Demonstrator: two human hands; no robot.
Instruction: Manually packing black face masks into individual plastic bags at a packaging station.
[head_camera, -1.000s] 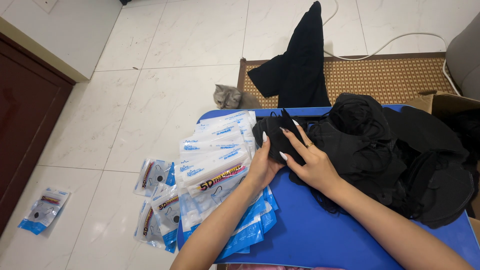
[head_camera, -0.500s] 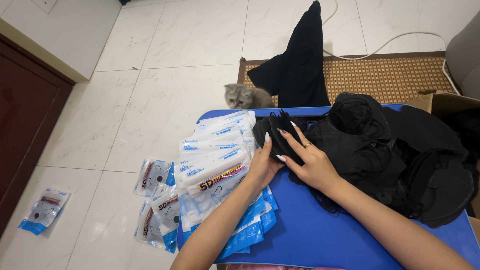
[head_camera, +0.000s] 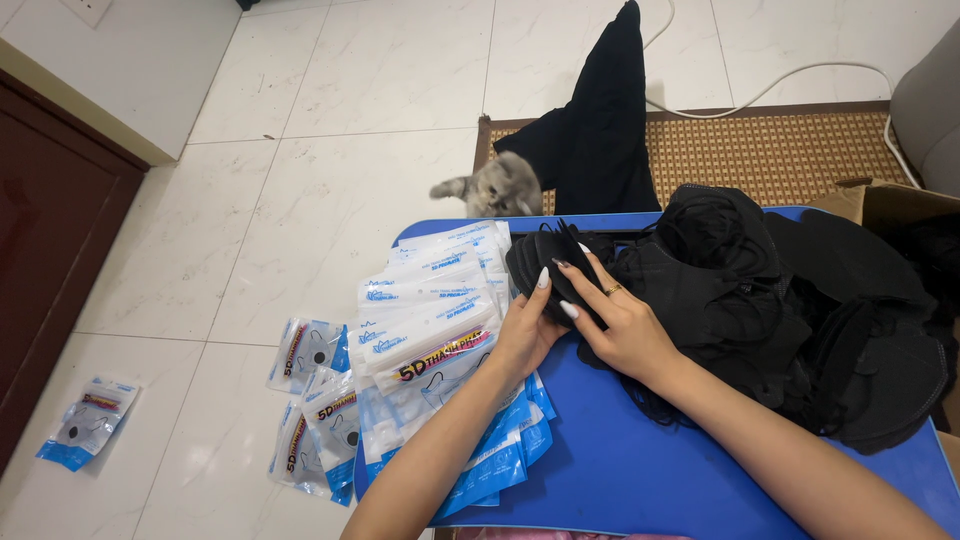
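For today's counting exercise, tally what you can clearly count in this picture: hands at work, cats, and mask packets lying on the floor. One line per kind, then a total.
Hands: 2, left hand and right hand, both on a small stack of black masks
Cats: 1, grey cat
Packets on the floor: about 5
Total: about 8

Black masks (head_camera: 548, 262): matt, soft cloth. Packets (head_camera: 432, 318) beside them: glossy plastic film, white-blue. Table (head_camera: 640, 470) under masks: smooth blue plastic-like surface. Floor (head_camera: 330, 200): polished tile. Mat (head_camera: 760, 150) beyond table: rough woven.
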